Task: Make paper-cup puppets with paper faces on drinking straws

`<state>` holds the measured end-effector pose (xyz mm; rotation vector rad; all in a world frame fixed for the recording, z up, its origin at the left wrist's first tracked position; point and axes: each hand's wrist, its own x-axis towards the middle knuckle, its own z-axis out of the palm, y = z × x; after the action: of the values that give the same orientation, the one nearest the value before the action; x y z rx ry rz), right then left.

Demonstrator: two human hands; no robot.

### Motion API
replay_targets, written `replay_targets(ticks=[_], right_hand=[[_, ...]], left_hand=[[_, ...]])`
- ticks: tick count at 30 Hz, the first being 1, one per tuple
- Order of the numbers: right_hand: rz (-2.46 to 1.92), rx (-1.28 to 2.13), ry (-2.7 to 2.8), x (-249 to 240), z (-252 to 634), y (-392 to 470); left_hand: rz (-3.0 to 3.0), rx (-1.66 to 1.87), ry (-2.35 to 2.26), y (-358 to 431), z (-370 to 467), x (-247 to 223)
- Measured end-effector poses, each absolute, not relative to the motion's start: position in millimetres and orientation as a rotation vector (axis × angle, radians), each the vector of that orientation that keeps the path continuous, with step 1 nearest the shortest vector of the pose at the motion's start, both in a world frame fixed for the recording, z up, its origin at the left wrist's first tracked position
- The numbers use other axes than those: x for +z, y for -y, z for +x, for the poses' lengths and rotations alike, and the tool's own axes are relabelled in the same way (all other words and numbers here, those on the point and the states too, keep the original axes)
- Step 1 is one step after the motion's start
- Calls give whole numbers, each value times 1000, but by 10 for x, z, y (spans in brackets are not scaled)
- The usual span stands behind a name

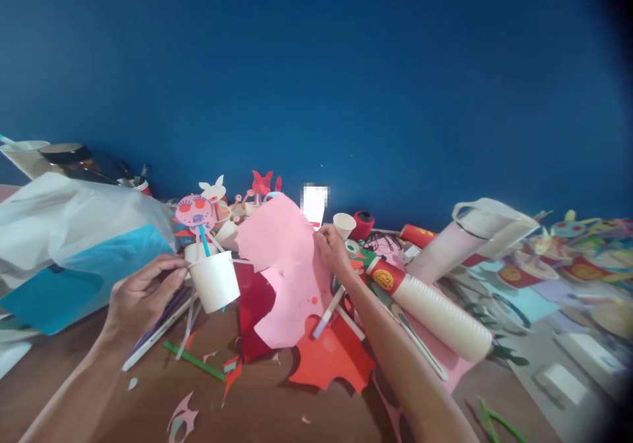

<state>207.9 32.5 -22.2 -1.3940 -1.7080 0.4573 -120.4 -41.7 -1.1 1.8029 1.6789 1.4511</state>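
A white paper cup [215,283] hangs tilted above the table, with my left hand [147,291] pinching its left side. A pink paper face [194,212] with red eyes stands over the cup on a blue straw [204,241]. My right hand [332,250] is closed at the right edge of a large pink paper sheet [291,252]; whether its fingers grip the sheet is too small to tell. Below that sheet lie dark red paper [254,304] and cut orange paper [330,357].
Stacked paper cups [440,311] and a white pitcher [455,245] stand or lie at the right. Blue sheets [64,285] and plastic wrap [89,206] are at the left. Green strips [195,361] and paper scraps [182,416] lie on the brown table [257,410] in front.
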Motion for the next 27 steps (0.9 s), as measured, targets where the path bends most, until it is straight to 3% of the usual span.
replay_targets(ticks=[6,15,27], right_hand=[[-1301,464,1771,-189,1974,-185],[-1384,165,1573,-144,2367,-268],[-1545,114,1663,-297,2423,-133]], left_hand=[[1803,1435,-1708,434,-1213,22],[2023,1363,-1710,431,-1259,76],[2369,1134,-1513,139,-1150,-186]])
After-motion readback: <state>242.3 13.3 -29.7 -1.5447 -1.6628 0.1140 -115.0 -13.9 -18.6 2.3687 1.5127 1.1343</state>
